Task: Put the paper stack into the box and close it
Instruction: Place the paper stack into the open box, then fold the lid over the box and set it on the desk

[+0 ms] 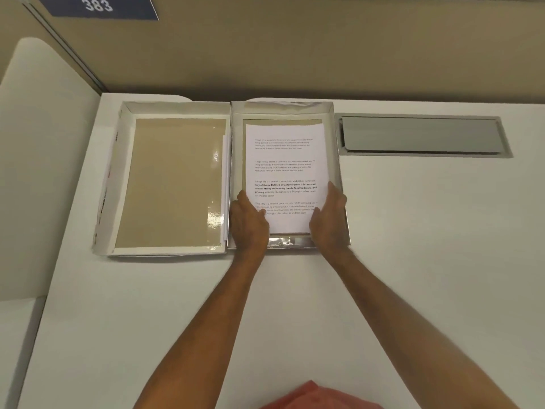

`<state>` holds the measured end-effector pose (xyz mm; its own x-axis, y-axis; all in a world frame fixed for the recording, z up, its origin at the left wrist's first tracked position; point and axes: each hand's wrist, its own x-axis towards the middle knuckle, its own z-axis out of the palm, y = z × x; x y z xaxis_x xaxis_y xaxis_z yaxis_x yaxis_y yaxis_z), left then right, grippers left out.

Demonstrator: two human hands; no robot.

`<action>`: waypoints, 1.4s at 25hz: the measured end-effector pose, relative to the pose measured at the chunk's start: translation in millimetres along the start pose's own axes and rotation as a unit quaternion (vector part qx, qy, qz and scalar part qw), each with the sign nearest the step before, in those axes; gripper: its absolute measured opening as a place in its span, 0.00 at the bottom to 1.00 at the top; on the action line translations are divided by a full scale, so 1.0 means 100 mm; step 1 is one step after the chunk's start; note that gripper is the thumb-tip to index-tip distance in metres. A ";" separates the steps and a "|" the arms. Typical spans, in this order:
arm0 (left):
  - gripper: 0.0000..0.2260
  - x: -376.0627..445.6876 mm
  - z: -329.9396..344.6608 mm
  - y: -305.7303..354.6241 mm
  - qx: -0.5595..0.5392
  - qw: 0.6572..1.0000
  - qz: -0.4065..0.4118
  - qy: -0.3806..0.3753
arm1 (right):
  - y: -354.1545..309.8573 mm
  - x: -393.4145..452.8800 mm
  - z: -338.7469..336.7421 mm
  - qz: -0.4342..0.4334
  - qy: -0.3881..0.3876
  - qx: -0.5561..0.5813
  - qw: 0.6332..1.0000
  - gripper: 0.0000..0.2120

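Both hands grip the near corners of the paper stack inside the box.

The left hand (249, 224) curls loosely over the near-left corner of the paper stack (284, 172), thumb on the printed top sheet; the right hand (328, 218) clasps the near-right edge, fingers partly bent and not spread. The stack lies within the silver-walled box (339, 172), slightly tilted against its walls. Just beside it on the left, touching, the lid (174, 184) lies open, its tan inside facing up. Both rest on the white desk (413, 261). Farther right, a metal hatch (421, 134) sits flush in the desk.
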<state>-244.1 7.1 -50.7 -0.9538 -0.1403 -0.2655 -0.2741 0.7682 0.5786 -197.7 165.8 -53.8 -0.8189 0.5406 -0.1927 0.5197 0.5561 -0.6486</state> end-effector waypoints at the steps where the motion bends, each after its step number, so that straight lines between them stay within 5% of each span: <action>1: 0.27 -0.02 0.00 0.01 0.032 0.999 0.025 0.006 | 0.00 -0.01 0.01 -0.007 0.001 -0.013 1.000 0.30; 7: 0.31 -0.02 -0.01 0.09 0.161 0.984 0.075 -0.013 | -0.07 -0.04 -0.04 0.030 -0.036 0.071 0.996 0.28; 11: 0.32 -0.01 -0.06 0.13 0.218 0.971 0.099 -0.025 | -0.12 -0.04 -0.06 -0.018 -0.030 -0.089 0.995 0.24; 13: 0.30 -0.06 -0.13 0.09 0.200 0.969 0.142 -0.018 | -0.13 -0.10 -0.06 -0.079 -0.039 -0.152 0.984 0.26; 16: 0.24 -0.27 -0.29 -0.12 0.112 0.976 0.181 0.044 | -0.26 -0.28 0.02 -0.144 -0.050 -0.067 0.986 0.25; 21: 0.24 -0.60 -0.46 -0.80 -0.083 0.977 -0.031 0.196 | -0.64 -0.75 0.34 -0.275 -0.111 -0.051 0.954 0.20; 28: 0.34 -0.44 -0.73 -1.23 -0.344 0.864 -0.293 0.222 | -0.79 -1.18 0.70 -0.375 -0.215 -0.126 0.893 0.20; 32: 0.19 -0.29 -0.80 -1.26 -0.360 0.860 -0.318 0.174 | -0.71 -1.18 0.73 -0.383 -0.229 -0.179 0.877 0.22; 35: 0.21 -0.28 -0.81 -1.19 -0.378 0.851 -0.318 0.178 | -0.71 -1.17 0.74 -0.386 -0.231 -0.188 0.873 0.23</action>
<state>-194.4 -130.9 -49.5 -0.5229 -0.6611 -0.5380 -0.6220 -0.1357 0.7712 -156.3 16.4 -39.8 -0.9263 -0.3504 -0.1387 -0.2576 0.8573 -0.4458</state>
